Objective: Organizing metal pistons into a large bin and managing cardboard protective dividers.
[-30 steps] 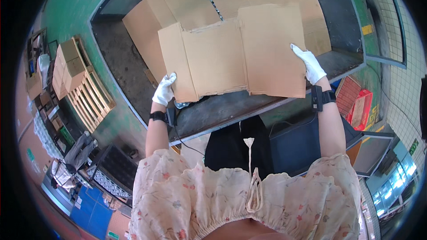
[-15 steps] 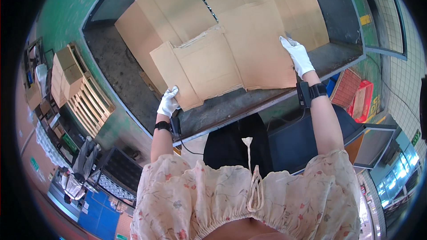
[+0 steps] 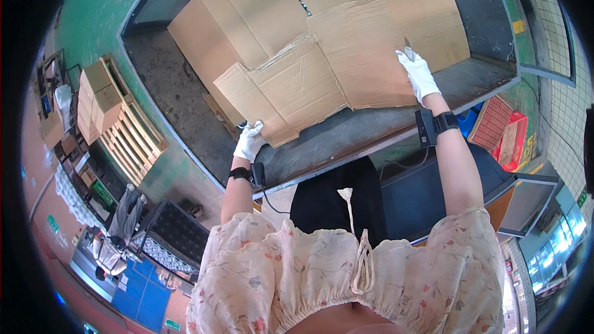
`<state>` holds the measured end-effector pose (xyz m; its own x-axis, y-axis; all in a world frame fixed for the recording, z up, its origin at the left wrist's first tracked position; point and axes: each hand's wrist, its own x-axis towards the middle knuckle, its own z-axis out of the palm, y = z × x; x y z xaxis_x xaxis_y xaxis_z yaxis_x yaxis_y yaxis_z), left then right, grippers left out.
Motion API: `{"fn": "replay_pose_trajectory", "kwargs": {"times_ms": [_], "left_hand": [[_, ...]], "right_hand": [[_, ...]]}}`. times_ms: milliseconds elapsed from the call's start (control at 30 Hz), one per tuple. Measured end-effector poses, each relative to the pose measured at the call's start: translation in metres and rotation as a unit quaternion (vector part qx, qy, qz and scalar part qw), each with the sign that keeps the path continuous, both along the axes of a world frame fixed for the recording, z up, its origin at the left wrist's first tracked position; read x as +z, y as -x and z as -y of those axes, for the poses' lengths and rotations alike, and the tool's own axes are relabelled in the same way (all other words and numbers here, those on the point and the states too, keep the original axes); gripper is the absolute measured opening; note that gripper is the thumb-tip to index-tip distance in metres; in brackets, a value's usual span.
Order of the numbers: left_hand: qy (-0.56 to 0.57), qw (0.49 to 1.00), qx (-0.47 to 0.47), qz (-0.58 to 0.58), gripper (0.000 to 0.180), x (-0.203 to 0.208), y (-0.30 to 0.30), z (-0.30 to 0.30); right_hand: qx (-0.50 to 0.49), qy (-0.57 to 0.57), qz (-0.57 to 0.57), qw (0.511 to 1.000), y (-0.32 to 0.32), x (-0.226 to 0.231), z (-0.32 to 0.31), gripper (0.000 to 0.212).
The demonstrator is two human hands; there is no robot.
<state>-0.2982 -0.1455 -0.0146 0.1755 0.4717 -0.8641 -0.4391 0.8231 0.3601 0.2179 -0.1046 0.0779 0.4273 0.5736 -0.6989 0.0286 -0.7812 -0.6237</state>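
Observation:
A torn-edged cardboard sheet (image 3: 297,86) with fold lines lies tilted across larger cardboard pieces in front of me. My left hand (image 3: 249,142), in a white glove, grips its near left corner, thumb on top. At the right edge, my right hand (image 3: 417,74), gloved too, has its fingers closed on the sheet. A small dark pointed piece (image 3: 406,42) sticks up past the right fingertips; its kind is too small to make out. Beneath, a larger cardboard sheet (image 3: 247,15) lines the dark metal bin (image 3: 167,83).
The bin's metal rim (image 3: 334,164) runs just before my body. To the left stand a wooden pallet (image 3: 133,145) and cardboard boxes (image 3: 99,102). Red crates (image 3: 512,142) sit at the right, near a dark blue surface (image 3: 408,201). Another person (image 3: 111,253) is at the far lower left.
The whole view has shifted slightly, with the scene moving right. The sheet's near edge has gone a little farther from me, and creases show more on its face. Both hands keep their hold.

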Motion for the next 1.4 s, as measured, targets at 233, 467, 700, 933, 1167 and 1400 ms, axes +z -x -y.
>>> {"fn": "replay_pose_trajectory", "kwargs": {"times_ms": [233, 467, 700, 933, 1167, 1400], "left_hand": [[0.042, 0.981, -0.052, -0.183, 0.026, -0.029, 0.024, 0.013], [0.029, 0.954, -0.086, -0.286, 0.034, -0.063, 0.052, 0.042], [0.009, 0.973, -0.070, -0.221, 0.036, -0.053, 0.050, 0.042], [0.021, 0.942, -0.186, -0.278, 0.034, -0.035, 0.034, 0.020], [0.109, 0.734, -0.320, -0.588, 0.052, -0.064, 0.060, 0.029], [0.215, 0.731, -0.237, -0.603, 0.042, -0.040, 0.031, 0.004]], "right_hand": [[0.167, -0.043, 0.254, 0.952, -0.011, -0.034, 0.013, 0.038], [0.262, -0.051, 0.429, 0.863, -0.004, 0.023, 0.050, 0.027], [0.315, -0.014, 0.523, 0.792, 0.009, 0.030, 0.091, 0.022], [0.271, -0.043, 0.577, 0.770, 0.017, 0.021, 0.098, 0.020], [0.214, -0.117, 0.550, 0.798, 0.011, 0.008, 0.102, 0.020], [0.237, -0.088, 0.582, 0.773, 0.011, 0.008, 0.103, 0.015]]}}
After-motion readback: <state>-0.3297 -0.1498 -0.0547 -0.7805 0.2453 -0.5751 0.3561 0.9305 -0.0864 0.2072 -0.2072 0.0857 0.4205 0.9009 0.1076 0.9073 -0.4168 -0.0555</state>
